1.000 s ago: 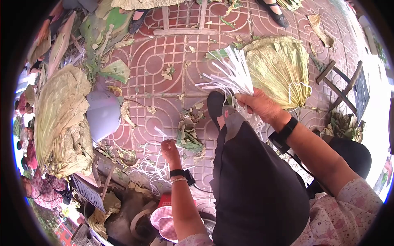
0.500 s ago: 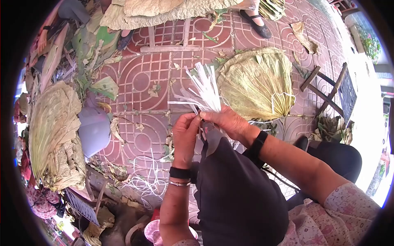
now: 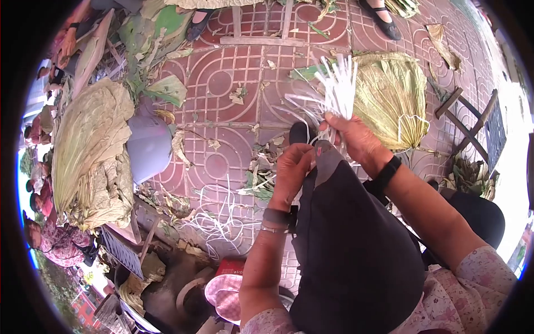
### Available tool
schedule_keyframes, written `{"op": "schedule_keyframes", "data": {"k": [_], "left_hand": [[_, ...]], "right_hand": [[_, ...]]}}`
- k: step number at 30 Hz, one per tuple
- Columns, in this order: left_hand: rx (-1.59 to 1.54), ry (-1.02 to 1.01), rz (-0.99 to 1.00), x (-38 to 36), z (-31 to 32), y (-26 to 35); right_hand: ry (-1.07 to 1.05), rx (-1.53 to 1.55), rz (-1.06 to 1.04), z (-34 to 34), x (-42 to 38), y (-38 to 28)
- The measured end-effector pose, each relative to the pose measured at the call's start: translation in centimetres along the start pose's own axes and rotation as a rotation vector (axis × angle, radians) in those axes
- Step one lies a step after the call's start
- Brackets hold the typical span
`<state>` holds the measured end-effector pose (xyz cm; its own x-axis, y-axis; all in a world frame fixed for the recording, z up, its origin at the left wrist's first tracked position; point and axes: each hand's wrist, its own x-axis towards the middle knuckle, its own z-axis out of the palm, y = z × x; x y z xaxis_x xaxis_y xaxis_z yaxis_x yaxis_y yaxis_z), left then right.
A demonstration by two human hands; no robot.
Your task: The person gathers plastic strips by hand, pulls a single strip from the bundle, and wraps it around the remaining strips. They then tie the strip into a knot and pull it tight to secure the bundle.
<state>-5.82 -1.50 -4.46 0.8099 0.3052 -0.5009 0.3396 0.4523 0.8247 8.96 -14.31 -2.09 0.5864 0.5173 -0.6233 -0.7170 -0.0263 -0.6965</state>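
Observation:
My right hand (image 3: 364, 142) is closed round a bundle of white plastic strips (image 3: 339, 92), their loose ends fanning upward above my knee. Lower and to the left, my left hand (image 3: 293, 170) pinches thumb against fingers on a thin white strip that runs beside the bundle; the pinched part is mostly hidden. Both hands are over my dark trouser leg (image 3: 350, 239). Just beyond my right hand, a stack of dried leaves (image 3: 389, 94), bound at its narrow end with a white strip, lies on the tiles.
Loose white strips (image 3: 217, 222) lie tangled on the tiled floor (image 3: 222, 117). At left is another stack of dried leaves (image 3: 92, 150), beside a grey plastic sheet (image 3: 149, 147). A small folding stool (image 3: 473, 122) stands at right. Another person's foot (image 3: 384, 22) shows at the top.
My left hand has drawn down and away from the right hand, which still grips the bundle. The whole view has shifted, so the floor things appear farther right.

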Motion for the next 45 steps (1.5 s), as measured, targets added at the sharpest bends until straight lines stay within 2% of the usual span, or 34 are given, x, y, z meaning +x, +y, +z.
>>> {"op": "schedule_keyframes", "data": {"k": [2, 3, 5, 6, 8, 9, 12, 15, 18, 21, 24, 26, 28, 30, 31, 34, 38, 42, 45], "left_hand": [[0.036, 0.028, 0.045, -0.4, -2.3, -2.8], [0.152, 0.139, 0.076, -0.3, -4.9, -5.1], [0.522, 0.473, 0.238, -0.8, -10.4, -7.7], [0.653, 0.686, 0.225, -1.0, -14.5, -10.7], [0.828, 0.916, 0.044, -3.2, -20.2, -12.7], [0.998, 1.010, -0.187, -4.1, -20.5, -11.6], [1.214, 0.999, -0.215, -6.0, -23.7, -15.2], [1.235, 0.891, -0.389, -6.3, -24.7, -16.7], [1.316, 0.943, -0.386, -5.7, -25.0, -17.5], [1.220, 0.847, -0.012, -4.6, -20.4, -13.0], [0.622, 0.613, 0.244, -3.1, -13.4, -8.6], [0.596, 0.477, 0.356, -2.7, -8.4, -5.4], [0.514, 0.316, 0.350, -2.0, -5.3, -3.7], [0.502, 0.144, 0.353, -1.5, -2.7, -2.2], [0.529, 0.146, 0.373, -1.4, -1.3, -0.9], [0.615, 0.042, 0.477, -0.4, -1.0, -1.7], [0.740, -0.010, 0.412, -0.9, -1.3, -1.1], [0.724, -0.008, 0.365, -1.8, -1.5, -1.2], [0.687, -0.025, 0.299, -2.2, -1.6, -1.3]], "right_hand": [[0.036, 0.013, -0.061, -1.6, 0.9, -1.2], [0.066, 0.019, -0.071, -2.2, 1.1, -2.3], [0.119, -0.028, -0.125, -3.6, 1.2, -4.3], [0.117, -0.068, -0.175, -5.0, 1.7, -4.8], [0.138, -0.122, -0.201, -6.7, 1.7, -6.0], [0.132, -0.130, -0.194, -7.4, 1.4, -6.3], [0.130, -0.151, -0.173, -8.0, 1.0, -6.6], [0.150, -0.170, -0.154, -7.6, 0.3, -5.8], [0.118, -0.227, -0.136, -7.2, 0.0, -4.4], [0.065, -0.364, -0.131, -5.5, -0.6, -3.6], [0.006, -0.422, 0.002, -3.2, -0.7, -2.4], [-0.082, -0.358, 0.036, -2.3, -0.4, -0.4], [-0.051, -0.321, 0.095, -1.1, -0.4, 1.2], [-0.020, -0.145, 0.174, -0.8, 0.3, 3.0], [-0.028, -0.031, 0.156, -0.2, 0.2, 3.0], [0.057, 0.036, 0.200, -0.3, 0.5, 1.4], [0.028, 0.167, 0.177, -2.4, 1.4, 0.7], [0.027, 0.166, 0.090, -2.4, 0.8, -1.2], [-0.057, 0.215, 0.101, -3.5, 1.1, -1.3]]}}
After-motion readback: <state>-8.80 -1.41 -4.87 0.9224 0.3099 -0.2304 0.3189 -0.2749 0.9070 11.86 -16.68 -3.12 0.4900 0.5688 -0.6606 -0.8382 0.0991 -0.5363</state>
